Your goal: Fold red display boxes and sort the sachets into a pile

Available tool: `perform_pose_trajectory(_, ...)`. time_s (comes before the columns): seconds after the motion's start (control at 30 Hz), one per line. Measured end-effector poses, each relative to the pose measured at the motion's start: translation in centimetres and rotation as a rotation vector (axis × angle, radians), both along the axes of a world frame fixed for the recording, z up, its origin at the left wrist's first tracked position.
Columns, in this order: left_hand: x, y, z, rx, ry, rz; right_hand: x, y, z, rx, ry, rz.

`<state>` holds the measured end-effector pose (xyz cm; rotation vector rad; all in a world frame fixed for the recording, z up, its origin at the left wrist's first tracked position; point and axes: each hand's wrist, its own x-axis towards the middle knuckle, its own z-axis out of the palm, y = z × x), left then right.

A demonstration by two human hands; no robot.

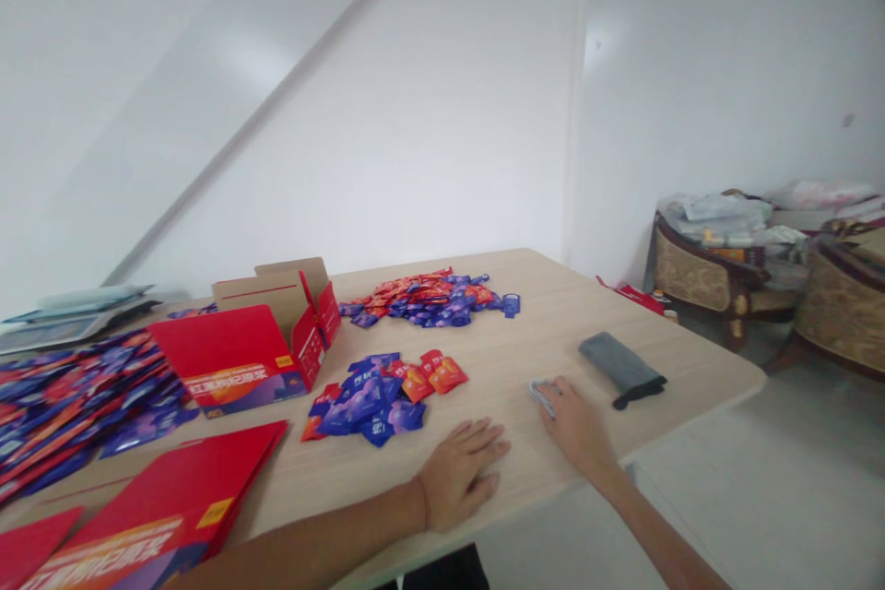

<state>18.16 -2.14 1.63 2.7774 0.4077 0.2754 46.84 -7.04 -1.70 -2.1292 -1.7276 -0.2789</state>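
Note:
My left hand lies flat on the table near its front edge, fingers stretched out and holding nothing. To its right, my right hand rests on the tabletop with its fingers closed over a small crumpled whitish-grey wipe; whether it is tissue or cloth is unclear. Beyond my left hand is a small heap of blue sachets, with a few orange-red sachets at its right side. A folded dark grey cloth item sits right of my right hand.
An open red carton stands at the left. Another red carton is nearer. Many sachets are piled at the far left, with a mixed pile at the back. Patterned armchairs loaded with bags stand beyond the table.

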Motion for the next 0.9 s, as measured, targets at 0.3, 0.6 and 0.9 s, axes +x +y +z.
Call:
perform_pose_trajectory(0.3, 1.2, 0.8, 1.0, 0.154, 0.064, -0.02, 0.4, 0.5, -1.3, 0.054, 0.055, 0.023)
perform_pose_trajectory(0.6, 13.5, 18.1, 4.8, 0.447, 0.256, 0.283, 0.7, 1.1, -3.1, 0.07, 0.139, 0.018)
perform_pose_trajectory(0.9, 24.6, 30.5, 4.0, 0.38, 0.226, 0.491, 0.9, 1.2, -4.5, 0.136, 0.131, 0.026)
